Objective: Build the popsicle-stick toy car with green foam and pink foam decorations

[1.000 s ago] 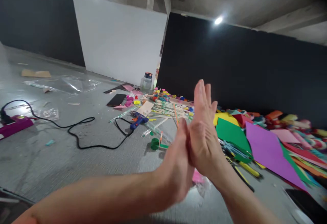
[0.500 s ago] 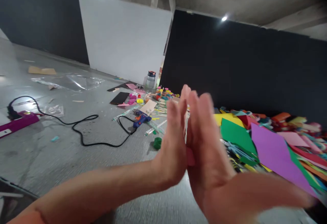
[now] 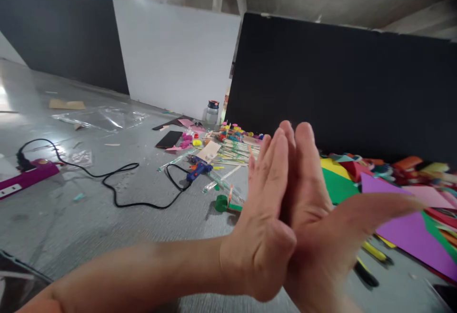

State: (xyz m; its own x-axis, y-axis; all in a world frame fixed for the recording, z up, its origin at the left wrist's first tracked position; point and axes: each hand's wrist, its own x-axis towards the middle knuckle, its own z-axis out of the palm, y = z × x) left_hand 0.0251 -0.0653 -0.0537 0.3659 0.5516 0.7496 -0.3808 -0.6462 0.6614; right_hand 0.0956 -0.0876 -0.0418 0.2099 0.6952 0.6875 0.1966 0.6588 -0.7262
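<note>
My left hand (image 3: 262, 222) and my right hand (image 3: 314, 218) are pressed palm to palm, fingers stretched out and pointing up. My right thumb sticks out to the right, and the left one is folded toward me. A small pink piece showed between the palms a moment ago; the hands hide that spot now. Just left of my left hand, a green round piece (image 3: 221, 203) sits on the floor beside a green strip and a thin upright orange stick. Behind it lies a blue glue gun (image 3: 198, 169).
The glue gun's black cord runs left, toward a purple power strip (image 3: 30, 177). Wooden sticks (image 3: 237, 150), a black phone-like slab (image 3: 169, 139) and a bottle (image 3: 212, 112) lie or stand farther back. Coloured sheets (image 3: 410, 237) and yellow-black handles (image 3: 376, 252) are at right.
My palms have slid against each other, with the left hand turning and moving right over the pink piece. The view has shifted slightly, and the green strip beside the round piece now shows.
</note>
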